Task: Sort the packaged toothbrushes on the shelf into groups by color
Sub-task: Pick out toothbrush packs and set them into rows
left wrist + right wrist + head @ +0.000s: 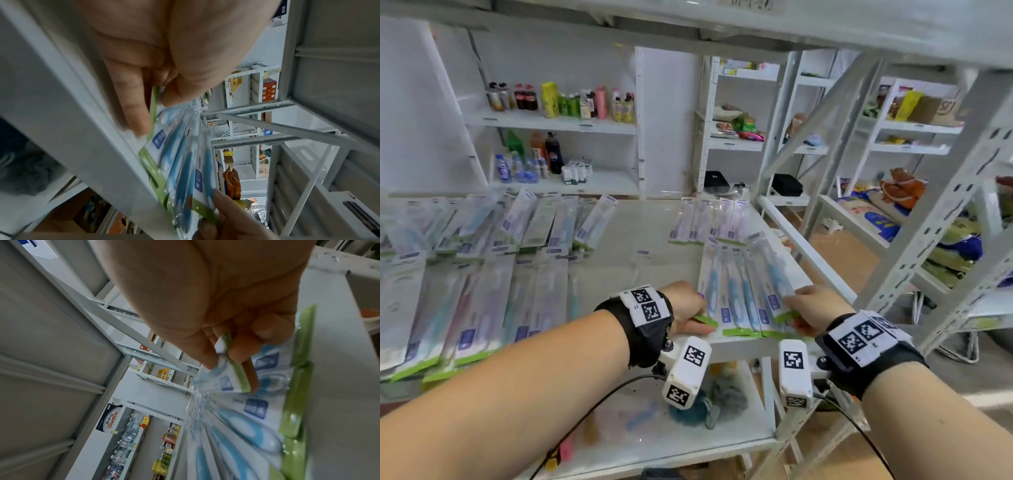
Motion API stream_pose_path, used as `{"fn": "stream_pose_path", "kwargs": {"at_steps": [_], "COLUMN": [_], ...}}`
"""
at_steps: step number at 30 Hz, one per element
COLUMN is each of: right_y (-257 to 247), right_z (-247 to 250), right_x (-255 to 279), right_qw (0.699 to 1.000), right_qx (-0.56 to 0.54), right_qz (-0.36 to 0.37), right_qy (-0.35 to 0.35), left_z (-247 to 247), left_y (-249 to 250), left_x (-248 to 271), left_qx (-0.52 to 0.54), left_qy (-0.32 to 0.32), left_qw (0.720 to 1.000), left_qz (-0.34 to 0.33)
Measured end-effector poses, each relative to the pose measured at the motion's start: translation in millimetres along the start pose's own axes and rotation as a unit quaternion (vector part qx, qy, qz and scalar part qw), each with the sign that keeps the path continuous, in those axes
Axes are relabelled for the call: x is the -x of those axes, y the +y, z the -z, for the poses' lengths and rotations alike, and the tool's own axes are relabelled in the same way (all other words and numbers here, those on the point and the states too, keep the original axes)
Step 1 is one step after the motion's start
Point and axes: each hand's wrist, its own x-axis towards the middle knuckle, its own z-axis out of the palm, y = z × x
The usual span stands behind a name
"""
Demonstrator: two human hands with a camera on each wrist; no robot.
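A fan of blue packaged toothbrushes [743, 291] with green bottom strips lies at the front right of the white shelf [647, 233]. My left hand [700, 317] pinches the green strip of the leftmost blue pack [176, 154] between thumb and fingers [137, 113]. My right hand [794, 315] pinches the rightmost blue pack's green edge [228, 353]. A row of purple packs [709, 219] sits behind the blue ones. A large mixed spread of packs [482, 257] covers the shelf's left half.
A slanted grey upright [928, 222] stands just right of the shelf. The lower shelf holds bath sponges [722, 401]. Shelves of bottles [561, 102] and snacks line the back wall. Sacks [876, 212] lie on a low rack at right.
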Motion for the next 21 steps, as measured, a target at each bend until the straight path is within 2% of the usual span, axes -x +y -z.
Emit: {"fn": "stream_pose_path", "kwargs": {"at_steps": [3, 8, 11, 13, 16, 18, 21], "right_y": [-1, -5, -14, -25, -43, -53, -66], "right_z": [-1, -1, -5, -11, -26, -40, -60], "right_x": [10, 15, 13, 12, 10, 10, 10], "right_qw": [0.999, 0.992, 0.990, 0.992, 0.992, 0.992, 0.988], "right_qx": [0.032, 0.122, 0.115, 0.083, 0.066, 0.048, 0.049], "right_qz": [0.004, 0.037, 0.070, 0.084, 0.105, 0.119, 0.142], "right_qy": [-0.008, 0.022, 0.048, 0.044, 0.024, 0.000, -0.036], "left_z": [-3, 4, 23, 41, 71, 87, 100], "left_y": [-1, -1, -2, -2, -1, -4, -12], "left_x": [5, 16, 24, 26, 30, 31, 30], "left_qx": [-0.042, -0.094, -0.130, -0.240, -0.401, -0.452, -0.482], "left_qy": [0.002, -0.007, 0.019, 0.062, 0.120, 0.135, 0.138], "left_qw": [0.999, 0.996, 0.991, 0.968, 0.908, 0.882, 0.864], "left_qz": [-0.006, -0.009, -0.013, -0.030, -0.011, 0.015, 0.051]}}
